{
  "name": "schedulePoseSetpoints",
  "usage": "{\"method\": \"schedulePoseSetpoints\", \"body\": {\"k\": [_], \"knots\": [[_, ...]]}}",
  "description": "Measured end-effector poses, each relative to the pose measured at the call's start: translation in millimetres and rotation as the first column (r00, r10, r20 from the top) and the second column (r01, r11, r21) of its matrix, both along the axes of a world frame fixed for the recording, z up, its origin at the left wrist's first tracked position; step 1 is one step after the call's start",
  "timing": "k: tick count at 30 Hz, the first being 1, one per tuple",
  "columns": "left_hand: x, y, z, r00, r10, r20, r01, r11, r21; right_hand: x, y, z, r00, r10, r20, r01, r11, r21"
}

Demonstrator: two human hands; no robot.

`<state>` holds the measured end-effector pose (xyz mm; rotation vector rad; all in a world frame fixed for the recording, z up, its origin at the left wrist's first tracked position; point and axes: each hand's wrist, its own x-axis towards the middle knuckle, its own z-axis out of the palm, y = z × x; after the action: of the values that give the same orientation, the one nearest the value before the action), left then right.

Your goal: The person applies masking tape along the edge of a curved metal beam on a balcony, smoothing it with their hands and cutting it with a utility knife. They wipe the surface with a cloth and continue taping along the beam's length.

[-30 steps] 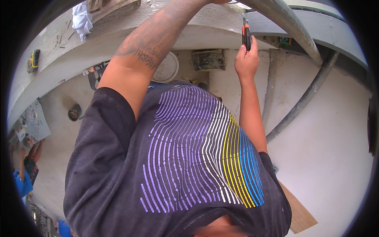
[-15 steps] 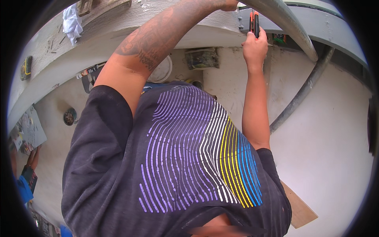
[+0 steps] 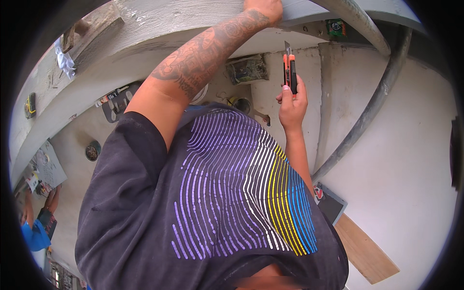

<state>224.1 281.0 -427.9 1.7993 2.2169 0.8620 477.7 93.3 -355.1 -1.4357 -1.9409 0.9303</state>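
My right hand is closed around an orange and black utility knife. Its blade is out and points away from me, clear of the ledge. My tattooed left arm reaches across to the far ledge, where my left hand rests on or just over the pale surface. The top edge of the picture cuts that hand off, so its fingers are hidden. Beyond the knife, a grey pipe slants across the far right, and a small green packet lies close to it.
A second dark pipe runs down to the floor. On the ledge at left are a white cloth and a yellow-black tape measure. Below stand a small pot and a wooden board. Another person's arms show at far left.
My right hand has drawn the knife back from the ledge, toward me and slightly left, and its blade now shows. The left hand appears a little further left; the view has shifted slightly.
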Motion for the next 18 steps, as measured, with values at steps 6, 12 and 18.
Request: {"method": "schedulePoseSetpoints", "body": {"k": [6, 12, 18], "knots": [[-3, 9, -2, 0.997, 0.071, 0.008, -0.071, 0.996, -0.051, 8, -7, -9, 0.999, 0.019, -0.037, -0.021, 0.999, -0.05], [-3, 7, -6, 0.992, 0.124, 0.031, -0.125, 0.992, 0.016, 5, -6, -12, 0.997, 0.036, -0.066, -0.041, 0.996, -0.074], [-8, -8, -12, 0.992, 0.126, 0.015, -0.127, 0.986, 0.112, 10, -4, -16, 0.992, 0.051, -0.114, -0.06, 0.995, -0.075]]}}
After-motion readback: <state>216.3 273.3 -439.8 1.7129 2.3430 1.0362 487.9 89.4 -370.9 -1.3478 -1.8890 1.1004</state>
